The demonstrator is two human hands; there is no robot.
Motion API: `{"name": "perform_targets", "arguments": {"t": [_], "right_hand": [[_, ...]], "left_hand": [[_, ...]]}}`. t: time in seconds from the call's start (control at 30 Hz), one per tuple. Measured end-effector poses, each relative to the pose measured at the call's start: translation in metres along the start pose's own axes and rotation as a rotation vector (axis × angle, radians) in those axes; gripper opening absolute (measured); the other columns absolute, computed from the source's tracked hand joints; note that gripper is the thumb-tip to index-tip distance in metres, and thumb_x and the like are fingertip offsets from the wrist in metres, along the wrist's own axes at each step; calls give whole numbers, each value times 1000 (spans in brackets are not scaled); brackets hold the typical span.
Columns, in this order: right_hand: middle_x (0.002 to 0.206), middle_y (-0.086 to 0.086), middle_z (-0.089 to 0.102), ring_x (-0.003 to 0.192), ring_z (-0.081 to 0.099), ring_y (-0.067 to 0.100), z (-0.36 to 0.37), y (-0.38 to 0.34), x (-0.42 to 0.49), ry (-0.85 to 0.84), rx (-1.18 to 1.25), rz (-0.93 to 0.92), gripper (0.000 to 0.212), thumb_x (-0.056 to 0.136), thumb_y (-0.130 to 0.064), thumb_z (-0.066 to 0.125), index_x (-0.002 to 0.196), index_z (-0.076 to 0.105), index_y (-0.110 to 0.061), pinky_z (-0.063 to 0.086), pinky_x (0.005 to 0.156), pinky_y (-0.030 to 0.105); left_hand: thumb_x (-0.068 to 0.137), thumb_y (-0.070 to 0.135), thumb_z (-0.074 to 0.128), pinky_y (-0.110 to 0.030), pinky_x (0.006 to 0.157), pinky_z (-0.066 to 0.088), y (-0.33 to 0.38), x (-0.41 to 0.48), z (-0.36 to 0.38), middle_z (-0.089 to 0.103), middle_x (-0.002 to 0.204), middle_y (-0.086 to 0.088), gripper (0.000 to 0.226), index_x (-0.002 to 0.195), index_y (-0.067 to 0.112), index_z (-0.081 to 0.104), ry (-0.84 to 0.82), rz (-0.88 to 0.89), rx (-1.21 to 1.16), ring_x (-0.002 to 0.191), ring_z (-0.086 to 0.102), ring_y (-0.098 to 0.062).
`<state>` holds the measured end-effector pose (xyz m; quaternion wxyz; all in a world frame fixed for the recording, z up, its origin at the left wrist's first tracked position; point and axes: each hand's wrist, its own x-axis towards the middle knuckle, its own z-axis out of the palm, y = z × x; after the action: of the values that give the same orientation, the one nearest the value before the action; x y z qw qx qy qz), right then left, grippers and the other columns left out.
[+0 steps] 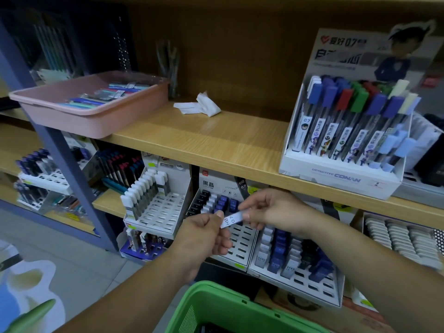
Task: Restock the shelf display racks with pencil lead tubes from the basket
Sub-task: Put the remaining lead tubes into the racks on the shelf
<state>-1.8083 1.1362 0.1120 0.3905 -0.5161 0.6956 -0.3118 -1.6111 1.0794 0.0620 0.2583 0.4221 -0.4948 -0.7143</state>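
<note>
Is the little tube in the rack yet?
No, the left hand and right hand pinch the lead tube, clear of the rack.

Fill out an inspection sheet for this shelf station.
Surface: wooden shelf, holding racks and trays.
Job's things: HB 0.7 lead tube held in front of a partly filled slotted rack; green basket below.
Clutter: crumpled white paper; pink tray of pens overhanging the shelf edge.
Hands: left hand and right hand each pinch one end of the tube.
Cables: nothing seen.
Surroundings: Detective Conan display at right; tiled floor.

Bare forearms (144, 284), seemingly bare fingers (219, 214)
</note>
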Motion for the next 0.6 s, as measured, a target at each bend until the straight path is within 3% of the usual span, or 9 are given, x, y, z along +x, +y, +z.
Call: {"name": "perform_targets", "arguments": {"t": [0.13, 0.27, 0.37, 0.43, 0.53, 0.6], "right_hand": [[86, -3, 77, 81, 72, 12, -1, 2, 1, -14, -233, -92, 9, 84, -26, 86, 89, 80, -22, 58, 79, 31], [77, -4, 69, 60, 57, -3, 15, -5, 5, -4, -189, -222, 16, 85, -9, 83, 99, 76, -10, 47, 60, 14], [76, 1, 54, 56, 44, 1, 22, -6, 8, -1, -141, -225, 27, 89, 0, 74, 110, 71, -17, 41, 57, 14], [78, -4, 53, 61, 46, 4, 21, -1, 10, 64, -173, -156, 31, 93, -7, 72, 116, 70, -27, 44, 61, 20], [89, -19, 60, 81, 59, 8, 12, 5, 10, 215, -270, -28, 18, 97, -25, 69, 109, 69, -38, 45, 70, 22], [95, -21, 60, 89, 59, 8, 6, 9, 11, 280, -297, 8, 16, 100, -30, 64, 114, 70, -37, 41, 67, 15]], "left_hand": [[101, 28, 65, -30, 56, 52, 2, 4, 1, 68, 73, -13, 30, 91, 0, 68, 38, 91, 43, 60, 62, -19], [95, 28, 73, -27, 49, 45, 9, 6, 2, 64, 69, -14, 29, 77, 6, 68, 24, 181, 102, 53, 55, -16], [101, 28, 66, -28, 49, 46, 11, 8, 7, 67, 74, -17, 29, 86, 3, 69, 8, 177, 25, 55, 59, -18], [106, 28, 58, -31, 51, 50, 6, 9, 4, 70, 80, -18, 29, 94, 4, 69, 20, 157, 48, 61, 65, -22], [103, 29, 60, -41, 62, 58, -17, 14, -13, 72, 79, -9, 20, 88, 22, 70, -26, 282, 610, 64, 68, -27], [101, 41, 60, -40, 63, 57, -28, 16, -21, 69, 70, -3, 26, 84, 25, 70, -76, 353, 897, 60, 65, -23]]}}
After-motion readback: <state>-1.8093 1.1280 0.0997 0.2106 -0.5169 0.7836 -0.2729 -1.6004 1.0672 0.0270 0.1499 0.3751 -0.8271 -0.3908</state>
